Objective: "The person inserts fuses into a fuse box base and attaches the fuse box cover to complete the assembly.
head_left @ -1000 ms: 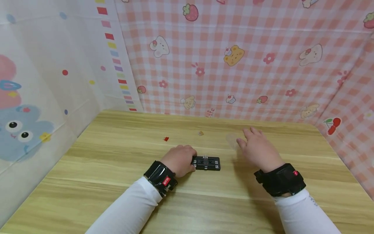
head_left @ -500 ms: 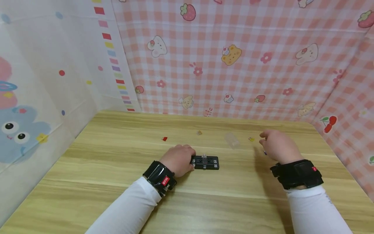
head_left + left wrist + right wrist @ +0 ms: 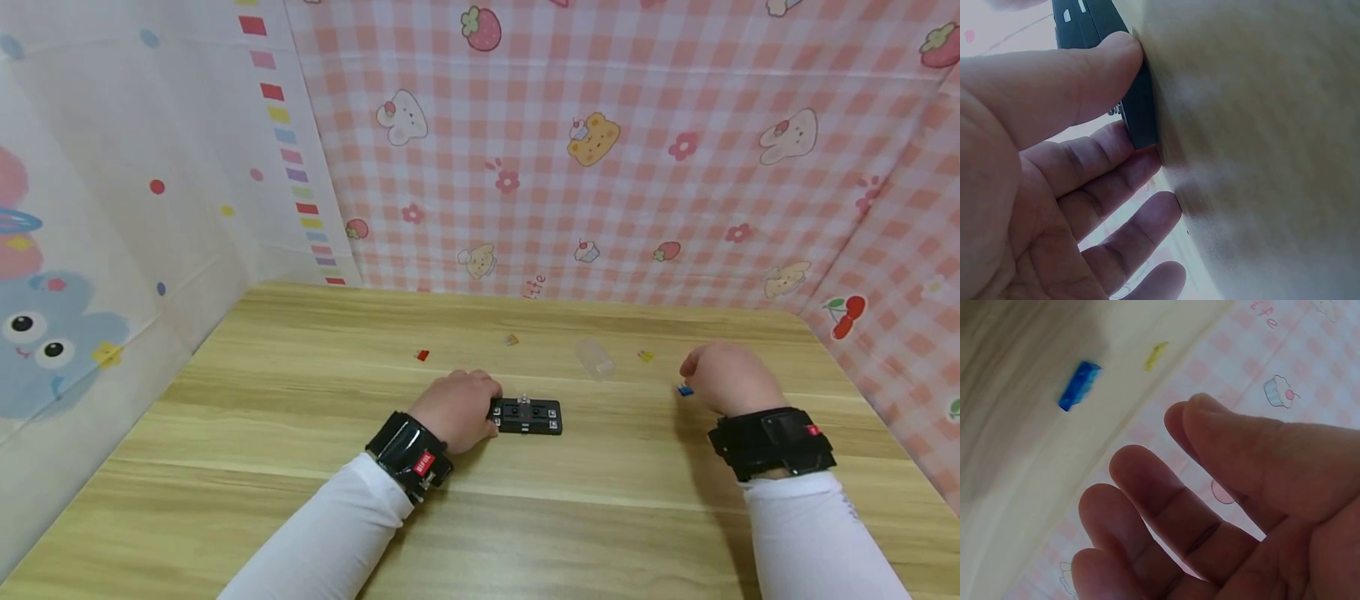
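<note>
Left hand (image 3: 456, 412): thumb on 1 side, fingers on the other, pinching the left end of the black holder. If that pinch loosens, I'd guess the holder could skid or twist when something pushes on it.
Black holder (image 3: 538, 418): flat on the tabletop (image 3: 525, 533), and my landmark for the rest. Only its left end is gripped, so a shove at the free right end might swing it round.
Right hand (image 3: 733, 379): well right of the holder, slightly beyond it. Fingers bent, thumb and index tips close, nothing held that I can see.
Blue piece (image 3: 686, 389): right of the holder, apart from those fingers in the wrist view. Tiny and low, so a sloppy pinch could flick it away tbh.
Clear piece (image 3: 596, 358): beyond the holder, off to its right. See-through, so easy to miss and knock with a sleeve.
Yellow piece (image 3: 645, 356): also beyond and right of the holder, further right. Could get brushed by a low hand.
Red piece (image 3: 423, 355): beyond and left of the holder, probably safe unless the left hand shifts.
Tan piece (image 3: 512, 339): straight beyond the holder, furthest out of the 5. Blends with the wood, so easily overlooked imo.
</note>
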The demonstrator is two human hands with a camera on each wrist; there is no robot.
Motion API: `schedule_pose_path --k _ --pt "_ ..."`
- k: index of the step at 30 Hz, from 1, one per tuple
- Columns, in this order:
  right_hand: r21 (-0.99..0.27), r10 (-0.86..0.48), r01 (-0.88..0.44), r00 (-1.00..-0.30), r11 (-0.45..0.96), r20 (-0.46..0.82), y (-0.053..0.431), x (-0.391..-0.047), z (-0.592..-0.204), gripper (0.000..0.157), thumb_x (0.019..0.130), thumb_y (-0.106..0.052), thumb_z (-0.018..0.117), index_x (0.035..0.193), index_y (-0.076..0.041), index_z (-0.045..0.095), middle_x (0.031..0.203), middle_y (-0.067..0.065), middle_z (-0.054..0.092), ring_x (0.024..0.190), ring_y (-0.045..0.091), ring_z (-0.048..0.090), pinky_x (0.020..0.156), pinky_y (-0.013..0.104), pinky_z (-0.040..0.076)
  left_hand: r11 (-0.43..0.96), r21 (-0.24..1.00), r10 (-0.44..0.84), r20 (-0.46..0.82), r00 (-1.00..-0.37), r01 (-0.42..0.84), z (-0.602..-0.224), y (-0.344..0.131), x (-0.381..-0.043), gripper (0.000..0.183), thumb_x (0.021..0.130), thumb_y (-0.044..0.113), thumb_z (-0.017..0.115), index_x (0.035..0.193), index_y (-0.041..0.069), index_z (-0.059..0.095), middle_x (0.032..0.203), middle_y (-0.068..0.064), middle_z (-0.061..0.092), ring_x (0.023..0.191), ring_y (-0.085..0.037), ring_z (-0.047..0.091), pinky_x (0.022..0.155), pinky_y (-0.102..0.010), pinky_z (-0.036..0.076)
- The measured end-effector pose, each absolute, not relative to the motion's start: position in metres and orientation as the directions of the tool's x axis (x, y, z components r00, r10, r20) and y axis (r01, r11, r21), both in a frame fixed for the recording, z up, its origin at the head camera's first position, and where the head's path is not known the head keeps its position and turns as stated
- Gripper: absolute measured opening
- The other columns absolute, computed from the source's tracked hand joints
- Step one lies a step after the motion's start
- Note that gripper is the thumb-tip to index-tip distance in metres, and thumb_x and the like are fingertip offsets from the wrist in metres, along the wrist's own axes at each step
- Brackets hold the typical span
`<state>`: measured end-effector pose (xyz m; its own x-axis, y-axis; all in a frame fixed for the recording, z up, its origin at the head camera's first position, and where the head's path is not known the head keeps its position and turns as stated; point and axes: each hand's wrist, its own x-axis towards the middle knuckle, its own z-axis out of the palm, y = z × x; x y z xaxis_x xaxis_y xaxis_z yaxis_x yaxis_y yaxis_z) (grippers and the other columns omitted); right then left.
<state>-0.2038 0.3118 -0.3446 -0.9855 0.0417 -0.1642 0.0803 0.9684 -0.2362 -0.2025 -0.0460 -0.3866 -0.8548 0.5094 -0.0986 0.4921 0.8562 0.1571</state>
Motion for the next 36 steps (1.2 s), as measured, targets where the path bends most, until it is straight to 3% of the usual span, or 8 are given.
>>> schedule_pose_path --k 6,10,36 --pt "-0.209 0.058 0.101 -0.977 0.973 -0.205 0.313 -0.206 -0.352 0.025 0.097 -0.004 0.058 0.114 0.001 0.075 0.119 0.028 0.071 0.096 0.038 0.063 0.082 0.053 0.053 0.861 0.164 0.501 -0.102 -0.859 0.482 -0.386 -0.046 -0.202 0.050 0.094 0.035 0.080 0.137 0.013 0.068 0.141 -0.005 0.067 0.127 -0.029 0.062 0.111 -0.045 0.050" --pt "-0.188 0.070 0.114 -0.972 0.976 -0.224 0.313 -0.206 -0.356 0.027 0.097 -0.004 0.056 0.115 0.001 0.076 0.122 0.030 0.070 0.100 0.039 0.063 0.087 0.057 0.053 0.859 0.156 0.505 -0.103 -0.857 0.487 -0.387 -0.045 -0.202 0.050 0.094 0.036 0.079 0.138 0.013 0.068 0.142 -0.005 0.067 0.127 -0.029 0.062 0.111 -0.046 0.050" --pt "-0.132 -0.006 0.020 -0.981 0.991 -0.192 0.312 -0.211 -0.365 0.024 0.091 0.005 0.061 0.106 0.002 0.079 0.113 0.027 0.073 0.091 0.035 0.064 0.091 0.057 0.055 0.858 0.141 0.509 -0.098 -0.855 0.494 -0.387 -0.046 -0.202 0.049 0.094 0.036 0.079 0.137 0.013 0.068 0.141 -0.005 0.067 0.124 -0.028 0.063 0.109 -0.044 0.051"
